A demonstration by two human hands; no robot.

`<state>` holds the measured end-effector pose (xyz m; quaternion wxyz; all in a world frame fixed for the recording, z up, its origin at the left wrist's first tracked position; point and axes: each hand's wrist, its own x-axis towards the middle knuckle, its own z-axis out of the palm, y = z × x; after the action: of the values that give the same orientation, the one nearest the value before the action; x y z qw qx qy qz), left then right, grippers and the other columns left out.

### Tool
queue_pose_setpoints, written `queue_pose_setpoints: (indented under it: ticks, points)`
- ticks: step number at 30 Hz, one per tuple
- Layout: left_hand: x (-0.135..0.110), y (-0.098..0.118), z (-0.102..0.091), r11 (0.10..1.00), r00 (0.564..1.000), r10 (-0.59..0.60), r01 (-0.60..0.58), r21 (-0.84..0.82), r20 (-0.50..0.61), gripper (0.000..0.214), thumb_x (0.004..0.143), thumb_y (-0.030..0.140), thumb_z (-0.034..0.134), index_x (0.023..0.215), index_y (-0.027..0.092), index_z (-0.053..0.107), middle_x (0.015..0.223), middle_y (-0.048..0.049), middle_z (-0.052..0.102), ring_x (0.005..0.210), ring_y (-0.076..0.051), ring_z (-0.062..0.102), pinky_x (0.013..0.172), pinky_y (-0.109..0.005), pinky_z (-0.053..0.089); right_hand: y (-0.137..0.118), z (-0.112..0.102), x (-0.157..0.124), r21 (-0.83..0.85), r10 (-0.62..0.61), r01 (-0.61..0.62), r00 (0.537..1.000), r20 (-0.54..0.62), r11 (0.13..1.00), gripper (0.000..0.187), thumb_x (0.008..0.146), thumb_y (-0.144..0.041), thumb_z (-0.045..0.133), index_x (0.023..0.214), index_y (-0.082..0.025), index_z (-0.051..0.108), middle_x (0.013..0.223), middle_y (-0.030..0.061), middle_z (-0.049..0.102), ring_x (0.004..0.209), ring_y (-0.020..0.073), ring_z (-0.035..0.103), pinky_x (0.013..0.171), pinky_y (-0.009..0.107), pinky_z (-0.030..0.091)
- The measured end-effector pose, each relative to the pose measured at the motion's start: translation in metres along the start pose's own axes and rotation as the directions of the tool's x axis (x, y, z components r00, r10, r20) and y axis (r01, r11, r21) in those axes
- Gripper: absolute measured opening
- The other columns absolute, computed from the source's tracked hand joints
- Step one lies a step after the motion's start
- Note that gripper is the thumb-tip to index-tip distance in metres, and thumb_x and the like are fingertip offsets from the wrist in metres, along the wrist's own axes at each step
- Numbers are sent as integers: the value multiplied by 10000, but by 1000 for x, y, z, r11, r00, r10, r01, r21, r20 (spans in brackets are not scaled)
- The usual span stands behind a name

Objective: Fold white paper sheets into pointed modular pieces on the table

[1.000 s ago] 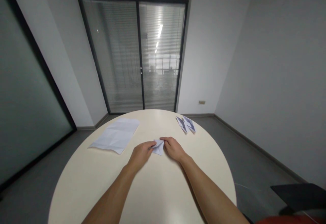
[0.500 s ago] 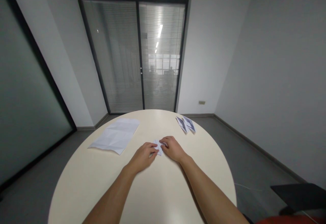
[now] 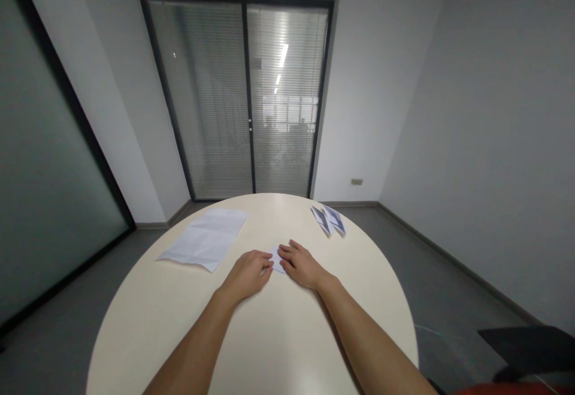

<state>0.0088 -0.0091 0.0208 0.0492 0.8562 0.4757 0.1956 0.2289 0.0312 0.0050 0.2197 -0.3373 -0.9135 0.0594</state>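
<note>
A small piece of folded white paper (image 3: pixel 277 261) lies on the round table between my hands, partly covered by them. My left hand (image 3: pixel 250 272) has its thumb and fingers closed at the paper's left edge. On the paper's right part rests my right hand (image 3: pixel 300 265), its fingers stretched out and lying flat. The paper's fold lines are too small to make out.
A large creased white sheet (image 3: pixel 206 236) lies at the table's left. Folded paper pieces with dark markings (image 3: pixel 333 220) lie near the far right edge. The round cream table (image 3: pixel 260 347) fills the foreground. A black chair part (image 3: pixel 530 347) stands at lower right.
My right hand has gone from curled fingertips at the paper's edge to flatter fingers across it. My left hand has shifted slightly left.
</note>
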Motion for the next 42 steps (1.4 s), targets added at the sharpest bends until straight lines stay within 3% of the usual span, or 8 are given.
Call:
queue_pose_setpoints:
  ticks: [6,11,19,25,29,35,42]
  points:
    - [2,4,6,998,999,-42,43,54,-8,361,974,281,479,1244,217,710,1345,-92,659,1256,-244,579,1115,-401,412,-3,-4,1,26,-29,28,999,20,999,335,999,-289,473,1245,-175,670,1350,134,645,1317,240,551,1218,469,266]
    - [3,4,7,995,998,-58,59,76,-20,386,1007,307,411,1184,208,739,1311,-115,677,1238,-252,593,1104,-423,416,-2,-5,1,90,-7,3,999,43,996,378,945,-388,580,1242,-185,695,1368,138,635,1317,260,552,1211,453,288]
    - [1,-10,16,999,999,-31,30,-25,-16,367,970,341,494,1230,207,715,1371,-93,644,1280,-243,562,1133,-393,397,2,-3,-2,124,50,-65,992,120,990,579,930,-506,596,1427,-212,553,1500,128,516,1410,334,440,1206,523,268]
    - [0,-7,22,999,998,-39,39,2,42,489,995,377,433,1457,236,516,1538,-49,490,1425,-282,417,1201,-488,291,-2,-9,1,137,-20,3,992,124,991,498,955,-484,560,1387,-236,587,1435,102,587,1327,288,536,1219,497,255]
    - [0,-7,22,996,993,-90,88,24,78,512,1005,406,406,1484,240,478,1551,-47,473,1444,-300,391,1202,-522,273,4,-6,1,128,0,-22,985,170,992,539,964,-483,545,1429,-209,558,1499,122,518,1382,316,477,1214,503,267]
    - [4,0,13,999,998,-44,43,27,44,386,974,318,477,1306,233,654,1428,-55,606,1342,-271,517,1165,-446,343,8,4,-3,88,109,-128,975,193,988,546,1004,-500,466,1493,-259,479,1567,101,431,1477,362,317,1192,584,255]
    - [5,15,0,999,998,-39,37,30,54,375,1004,333,406,1055,212,757,1149,-110,748,1190,-242,639,1076,-375,430,4,8,1,35,148,-154,979,138,987,437,1031,-334,396,1442,-284,532,1523,65,501,1443,304,389,1169,557,313]
